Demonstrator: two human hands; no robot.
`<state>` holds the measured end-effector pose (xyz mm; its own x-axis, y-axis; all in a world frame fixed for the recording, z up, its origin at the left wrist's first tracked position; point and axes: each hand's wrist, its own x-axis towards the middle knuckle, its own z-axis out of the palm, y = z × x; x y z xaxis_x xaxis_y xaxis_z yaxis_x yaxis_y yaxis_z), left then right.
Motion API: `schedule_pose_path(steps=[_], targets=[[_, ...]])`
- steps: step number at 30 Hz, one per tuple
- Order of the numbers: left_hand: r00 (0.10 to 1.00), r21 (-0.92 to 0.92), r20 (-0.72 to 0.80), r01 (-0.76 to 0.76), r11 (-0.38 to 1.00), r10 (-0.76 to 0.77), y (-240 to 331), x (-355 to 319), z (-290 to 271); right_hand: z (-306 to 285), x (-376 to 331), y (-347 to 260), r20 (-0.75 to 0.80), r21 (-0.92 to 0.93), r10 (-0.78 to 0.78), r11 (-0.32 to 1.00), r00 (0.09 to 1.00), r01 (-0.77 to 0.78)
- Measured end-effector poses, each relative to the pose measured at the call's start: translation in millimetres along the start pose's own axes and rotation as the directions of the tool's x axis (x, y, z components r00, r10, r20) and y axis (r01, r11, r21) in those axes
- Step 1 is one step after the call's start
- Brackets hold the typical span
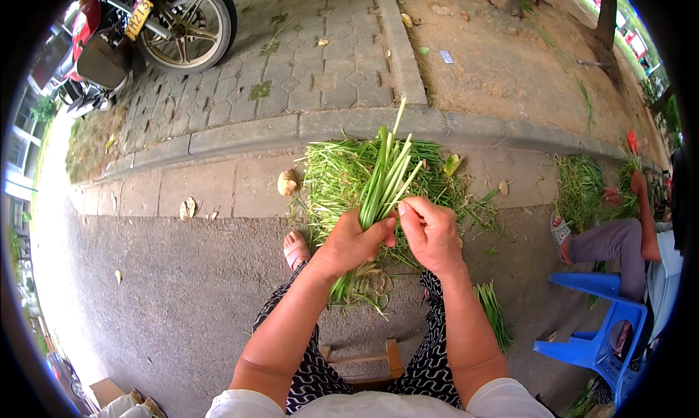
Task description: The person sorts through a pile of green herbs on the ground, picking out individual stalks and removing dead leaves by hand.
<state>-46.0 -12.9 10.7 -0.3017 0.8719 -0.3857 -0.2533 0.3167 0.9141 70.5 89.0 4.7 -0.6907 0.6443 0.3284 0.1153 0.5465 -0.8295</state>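
Stalks of long green chives in a bunch (pixel 384 178) stood upright in the left hand (pixel 354 243), which was clamped round their lower part, above the heap of loose green stalks (pixel 342 172) by the grey stone kerb (pixel 247 135). The right hand (pixel 431 232) was pinched shut on a single stalk at the bunch's side. Peeling cleanly seemed to call for a firm left grip and a light, outward pull. Beyond the heap a motorbike wheel (pixel 186 25) stood; right of it, another person's legs (pixel 608 239) and a blue plastic stool (pixel 601 330).
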Motion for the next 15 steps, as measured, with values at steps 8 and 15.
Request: schedule_pose_path(steps=[8,15], targets=[[0.997,-0.134,-0.068,0.026,0.991,-0.035,6.9,-3.1,-16.8,-35.3,8.8,23.7,-0.244,0.098,0.2,0.979,0.949,-0.181],[0.999,-0.347,-0.016,0.036,0.937,-0.045,12.8,-6.5,-27.2,-19.9,-8.2,21.8,0.428,-0.371,0.119,0.927,0.896,0.054]])
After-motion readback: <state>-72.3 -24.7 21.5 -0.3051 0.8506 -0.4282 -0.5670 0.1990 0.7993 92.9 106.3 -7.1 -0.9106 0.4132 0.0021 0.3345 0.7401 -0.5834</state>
